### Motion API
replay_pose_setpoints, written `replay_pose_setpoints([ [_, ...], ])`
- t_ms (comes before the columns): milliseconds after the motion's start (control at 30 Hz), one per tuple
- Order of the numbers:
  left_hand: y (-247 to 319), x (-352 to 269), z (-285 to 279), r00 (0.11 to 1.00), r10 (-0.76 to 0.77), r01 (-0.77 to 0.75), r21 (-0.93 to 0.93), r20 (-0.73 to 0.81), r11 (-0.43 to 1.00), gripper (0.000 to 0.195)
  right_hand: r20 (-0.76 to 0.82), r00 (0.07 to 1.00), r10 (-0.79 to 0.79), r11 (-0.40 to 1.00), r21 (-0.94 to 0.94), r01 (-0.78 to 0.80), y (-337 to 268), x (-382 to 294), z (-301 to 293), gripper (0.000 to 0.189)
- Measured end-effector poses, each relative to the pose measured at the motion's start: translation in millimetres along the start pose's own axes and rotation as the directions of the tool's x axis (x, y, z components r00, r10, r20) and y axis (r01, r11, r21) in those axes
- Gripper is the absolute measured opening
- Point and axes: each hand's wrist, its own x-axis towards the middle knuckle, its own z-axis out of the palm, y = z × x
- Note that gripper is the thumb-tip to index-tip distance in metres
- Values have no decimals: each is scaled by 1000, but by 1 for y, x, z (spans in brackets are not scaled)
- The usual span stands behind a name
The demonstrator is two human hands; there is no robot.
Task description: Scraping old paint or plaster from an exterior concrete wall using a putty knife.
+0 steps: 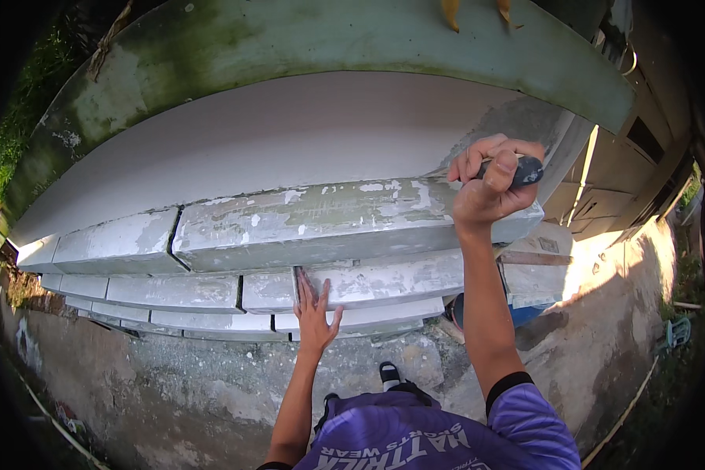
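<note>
My right hand (496,176) is closed around the dark, paint-spotted handle (527,171) of a tool, raised at the right end of the top ledge. The tool's working end is hidden by my fingers. My left hand (316,305) lies with spread fingers against the face of a lower painted masonry ledge (388,279), beside a narrow vertical groove. Above it runs the upper ledge (317,205), with patchy white and grey-green paint. Behind that ledge rises a smooth whitish wall (282,135), with a rough grey patch (517,120) near my right hand.
A green-stained overhang (329,41) curves across the top. Dark gaps split the stacked ledges. Below them is a stained concrete floor (211,388), with my sandalled foot (389,373) on it. A blue object (526,315) stands under the ledges' right end; a green plastic chair (677,332) is far right.
</note>
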Motion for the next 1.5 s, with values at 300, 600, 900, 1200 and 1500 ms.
replay_pose_setpoints([
  [300,-1,-1,-2,1000,5,-4,-34,26,999,72,17,983,-180,964,-196,180,-2,17,1,26],
  [600,-3,1,-2,999,16,-16,-5,29,1000,73,-323,944,62,993,-74,-90,-18,17,18,37],
  [900,1,-1,-3,999,15,-14,-20,40,1000,73,-372,928,5,988,-142,-63,-8,11,19,35],
  [1200,-3,0,0,999,19,-18,-22,28,1000,74,-340,940,-23,973,-225,-57,5,11,24,33],
  [1500,-1,1,1,999,26,-25,-17,35,1000,73,-209,963,-168,894,-445,59,27,15,2,31],
])
